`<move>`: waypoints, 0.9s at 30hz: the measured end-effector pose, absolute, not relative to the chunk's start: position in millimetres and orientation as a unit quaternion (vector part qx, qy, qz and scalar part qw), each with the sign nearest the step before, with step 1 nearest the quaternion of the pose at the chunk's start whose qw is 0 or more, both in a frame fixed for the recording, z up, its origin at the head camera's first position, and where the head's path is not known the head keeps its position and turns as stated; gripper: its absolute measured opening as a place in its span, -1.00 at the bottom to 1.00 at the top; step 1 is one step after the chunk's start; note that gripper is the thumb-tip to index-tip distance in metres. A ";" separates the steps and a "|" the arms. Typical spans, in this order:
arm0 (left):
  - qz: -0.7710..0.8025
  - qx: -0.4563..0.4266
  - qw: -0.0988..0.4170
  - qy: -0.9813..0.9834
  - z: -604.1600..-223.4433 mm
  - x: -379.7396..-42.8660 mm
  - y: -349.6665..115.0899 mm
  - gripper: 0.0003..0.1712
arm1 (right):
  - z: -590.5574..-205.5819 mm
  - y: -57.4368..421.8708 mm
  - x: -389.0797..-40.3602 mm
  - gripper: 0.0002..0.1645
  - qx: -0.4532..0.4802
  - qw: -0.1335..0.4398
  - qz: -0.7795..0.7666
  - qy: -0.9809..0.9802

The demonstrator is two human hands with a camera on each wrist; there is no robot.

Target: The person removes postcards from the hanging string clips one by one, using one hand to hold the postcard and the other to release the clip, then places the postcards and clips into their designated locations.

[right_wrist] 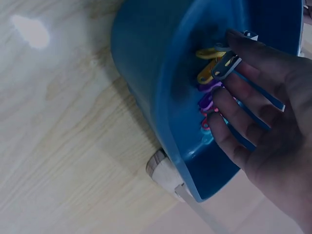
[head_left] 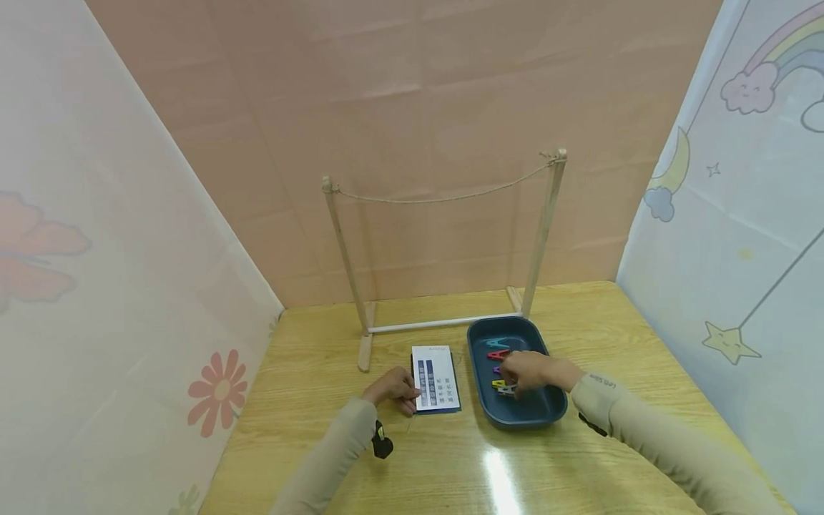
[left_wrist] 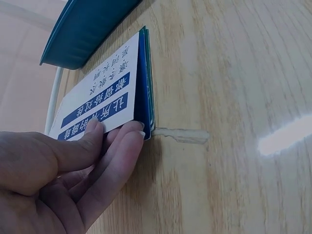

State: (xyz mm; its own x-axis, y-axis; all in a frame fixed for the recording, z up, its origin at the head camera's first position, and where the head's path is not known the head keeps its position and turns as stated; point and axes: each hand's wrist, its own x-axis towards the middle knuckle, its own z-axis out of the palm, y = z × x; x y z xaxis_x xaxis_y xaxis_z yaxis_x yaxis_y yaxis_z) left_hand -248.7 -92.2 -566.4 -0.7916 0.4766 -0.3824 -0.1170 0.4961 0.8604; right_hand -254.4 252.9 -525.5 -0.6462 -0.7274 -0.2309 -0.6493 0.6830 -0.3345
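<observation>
My left hand [head_left: 394, 390] pinches the near left edge of a white printed card [head_left: 438, 361], thumb on its face and fingers beneath. In the left wrist view, that edge is lifted off a stack of blue and green cards [left_wrist: 147, 83]. My right hand [head_left: 528, 370] reaches into a dark blue basin [head_left: 491, 411]. Its thumb and index finger are at the handles of a grey clothespin [right_wrist: 226, 66]. Beside it lie a yellow clothespin [right_wrist: 207, 72], a purple one [right_wrist: 207, 100], a red one [head_left: 498, 355] and a light blue one [head_left: 496, 343].
Behind the cards and basin stands a wooden frame with two posts [head_left: 344, 254] and a string [head_left: 444, 201] sagging between them. A white rod [head_left: 444, 324] joins its feet low down. Fabric walls [head_left: 438, 93] enclose the wooden table [head_left: 450, 479] at the back and sides.
</observation>
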 end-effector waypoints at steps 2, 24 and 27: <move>0.487 0.111 0.302 0.812 -567.7 -248.6 -92.6 -0.83 | -527.7 252.4 -251.7 -0.67 -0.384 0.177 -0.113 0.899; 0.481 0.072 0.298 0.821 -561.5 -246.9 -92.0 -0.85 | -551.5 252.5 -237.6 -0.63 -0.363 0.164 -0.125 0.909; 0.475 0.072 0.291 0.827 -560.4 -247.4 -91.9 -0.84 | -553.9 252.5 -237.1 -0.63 -0.355 0.160 -0.125 0.912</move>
State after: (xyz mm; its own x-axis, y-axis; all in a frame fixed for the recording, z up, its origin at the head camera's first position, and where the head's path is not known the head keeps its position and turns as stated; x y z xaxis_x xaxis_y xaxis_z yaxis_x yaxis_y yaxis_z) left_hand -247.4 -91.9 -560.4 -0.8200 0.3951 -0.4141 -0.1580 0.5391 0.8273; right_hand -237.1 252.5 -553.9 -0.6961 -0.6885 -0.2035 -0.6084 0.7162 -0.3420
